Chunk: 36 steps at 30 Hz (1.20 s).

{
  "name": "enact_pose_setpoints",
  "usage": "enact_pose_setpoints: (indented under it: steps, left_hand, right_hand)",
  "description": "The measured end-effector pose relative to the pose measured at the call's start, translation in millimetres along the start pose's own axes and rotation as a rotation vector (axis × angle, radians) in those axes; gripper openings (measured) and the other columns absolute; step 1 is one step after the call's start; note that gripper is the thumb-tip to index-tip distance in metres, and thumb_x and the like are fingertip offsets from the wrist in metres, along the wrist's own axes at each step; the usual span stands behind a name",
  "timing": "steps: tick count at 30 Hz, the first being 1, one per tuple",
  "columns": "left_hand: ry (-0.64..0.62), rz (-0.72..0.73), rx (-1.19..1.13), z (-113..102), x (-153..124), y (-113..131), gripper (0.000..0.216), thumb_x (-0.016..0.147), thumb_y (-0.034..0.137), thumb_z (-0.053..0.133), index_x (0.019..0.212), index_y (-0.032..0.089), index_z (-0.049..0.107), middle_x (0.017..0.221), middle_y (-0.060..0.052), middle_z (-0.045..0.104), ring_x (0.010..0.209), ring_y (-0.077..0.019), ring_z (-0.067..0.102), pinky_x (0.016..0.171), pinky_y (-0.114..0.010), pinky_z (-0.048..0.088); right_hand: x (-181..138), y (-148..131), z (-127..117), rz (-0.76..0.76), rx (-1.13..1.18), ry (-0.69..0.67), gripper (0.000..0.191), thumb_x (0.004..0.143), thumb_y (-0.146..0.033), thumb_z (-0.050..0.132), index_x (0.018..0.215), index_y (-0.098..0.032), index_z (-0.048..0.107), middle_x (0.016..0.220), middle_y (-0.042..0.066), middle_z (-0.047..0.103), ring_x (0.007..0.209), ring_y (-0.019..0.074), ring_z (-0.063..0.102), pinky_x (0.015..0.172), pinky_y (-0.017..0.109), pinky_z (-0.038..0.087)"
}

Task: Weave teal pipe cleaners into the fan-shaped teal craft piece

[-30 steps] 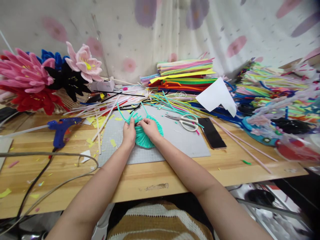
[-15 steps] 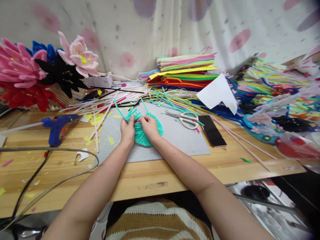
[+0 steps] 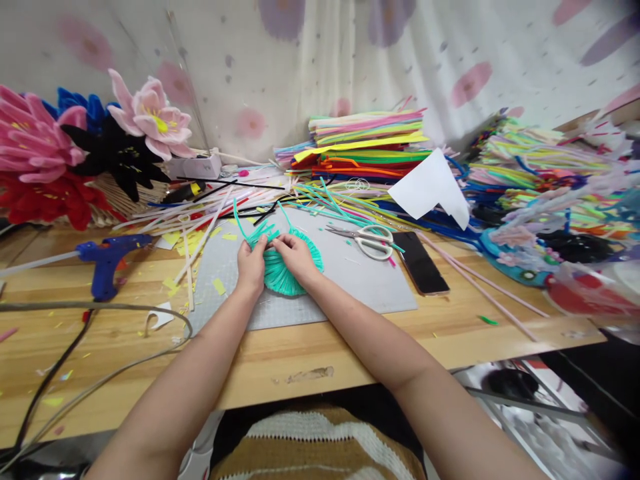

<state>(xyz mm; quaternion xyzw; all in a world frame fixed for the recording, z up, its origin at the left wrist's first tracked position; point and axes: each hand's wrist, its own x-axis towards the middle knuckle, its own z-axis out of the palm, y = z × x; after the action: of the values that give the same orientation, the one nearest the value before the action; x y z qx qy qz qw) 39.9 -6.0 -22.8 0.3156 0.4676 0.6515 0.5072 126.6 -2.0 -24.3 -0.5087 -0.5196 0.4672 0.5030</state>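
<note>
A round teal piece made of pipe cleaners (image 3: 283, 275) rests low over the grey cutting mat (image 3: 370, 288). Loose teal stems stick up from its upper left side. My left hand (image 3: 251, 265) pinches these stems between thumb and fingers. Close beside it, my right hand (image 3: 295, 257) lies across the top of the piece, thumb and fingertips closed on a teal stem near its centre. The fingertips of both hands nearly meet, and they hide part of the stems. To the right of my hands, scissors (image 3: 373, 241) with pale handles lie on the mat.
A black phone (image 3: 421, 263) lies right of the scissors. Bundles of coloured pipe cleaners (image 3: 367, 143) are stacked behind. At left are a blue glue gun (image 3: 107, 260), its cable (image 3: 125, 308) and fuzzy flowers (image 3: 155, 117). A cut white sheet (image 3: 427, 187) leans at the right.
The view has shifted slightly. My hands keep hold of the teal piece, with the right fingertips moved a little closer to the left hand's.
</note>
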Motion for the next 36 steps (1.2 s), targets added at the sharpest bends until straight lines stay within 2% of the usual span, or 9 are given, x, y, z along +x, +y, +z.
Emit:
enact_pose_setpoints:
  steps: [6,12,15,17,21,23,26,31,36]
  left_hand:
    - [-0.003,-0.023,-0.016,1,-2,3,0.018,0.059,0.026,0.065,0.073,0.017,0.059,0.069,0.0,0.065,0.063,-0.0129,0.059,0.063,-0.026,0.045]
    - [0.018,-0.002,-0.003,-2,-1,-3,0.018,0.059,0.024,0.065,0.075,0.017,0.059,0.073,0.0,0.065,0.067,-0.0122,0.06,0.067,-0.025,0.045]
    - [-0.013,0.003,0.0,-2,-2,-4,0.019,0.059,0.025,0.065,0.076,0.016,0.061,0.075,0.0,0.066,0.071,-0.0129,0.06,0.071,-0.025,0.046]
    - [-0.051,-0.022,-0.02,-2,-2,-2,0.02,0.059,0.026,0.065,0.075,0.016,0.062,0.073,0.0,0.066,0.071,-0.0144,0.061,0.07,-0.026,0.047]
    - [-0.029,-0.067,-0.071,-1,0,2,0.017,0.059,0.03,0.067,0.068,0.016,0.062,0.066,0.0,0.066,0.069,-0.0169,0.062,0.067,-0.028,0.048]
    - [0.003,-0.084,-0.07,-1,1,3,0.019,0.06,0.034,0.066,0.065,0.016,0.061,0.062,-0.001,0.064,0.069,-0.0178,0.063,0.066,-0.028,0.049]
    - [-0.001,-0.094,-0.036,-3,2,1,0.026,0.064,0.042,0.063,0.064,0.016,0.061,0.059,-0.002,0.063,0.071,-0.0196,0.063,0.066,-0.029,0.049]
    - [-0.021,0.024,0.055,-2,0,0,0.017,0.066,0.033,0.061,0.066,0.016,0.06,0.071,-0.002,0.065,0.083,-0.0204,0.061,0.074,-0.031,0.047]
    - [-0.061,0.148,0.106,-5,1,-5,0.009,0.068,0.025,0.055,0.07,0.017,0.058,0.081,-0.002,0.064,0.09,-0.0187,0.058,0.084,-0.031,0.043]
  right_hand:
    - [0,5,1,0.006,0.033,0.048,0.015,0.073,-0.029,0.046,0.062,-0.018,0.049,0.07,-0.001,0.058,0.07,0.0114,0.052,0.07,0.024,0.04]
    - [-2,0,0,-0.081,-0.257,0.007,0.016,0.075,-0.027,0.045,0.061,-0.018,0.046,0.063,-0.003,0.049,0.065,0.0107,0.045,0.064,0.024,0.035]
    - [-2,2,0,-0.102,-0.279,0.061,0.014,0.074,-0.031,0.049,0.07,-0.02,0.042,0.063,-0.004,0.045,0.06,0.0097,0.043,0.06,0.024,0.034]
    - [-3,4,-1,-0.116,-0.226,0.082,0.022,0.072,-0.034,0.053,0.081,-0.02,0.039,0.065,-0.006,0.043,0.057,0.009,0.042,0.057,0.023,0.034]
    - [-3,2,-6,-0.185,-0.192,-0.008,0.031,0.074,-0.041,0.053,0.094,-0.021,0.038,0.061,-0.007,0.042,0.055,0.0091,0.044,0.055,0.022,0.033]
    - [-2,-1,-8,-0.193,-0.198,-0.053,0.028,0.077,-0.044,0.049,0.092,-0.021,0.041,0.058,-0.008,0.041,0.053,0.0092,0.043,0.054,0.022,0.033]
    - [-1,-4,-9,-0.212,-0.252,-0.044,0.025,0.081,-0.046,0.043,0.086,-0.021,0.045,0.056,-0.007,0.04,0.052,0.0092,0.041,0.054,0.022,0.031]
    - [1,-8,-9,-0.228,-0.358,-0.055,0.025,0.082,-0.045,0.042,0.084,-0.021,0.051,0.06,-0.005,0.047,0.053,0.0092,0.043,0.056,0.022,0.032]
    - [5,-9,-12,-0.284,-0.296,-0.134,0.018,0.077,-0.034,0.05,0.081,-0.019,0.058,0.075,-0.003,0.059,0.058,0.0083,0.045,0.059,0.021,0.036]
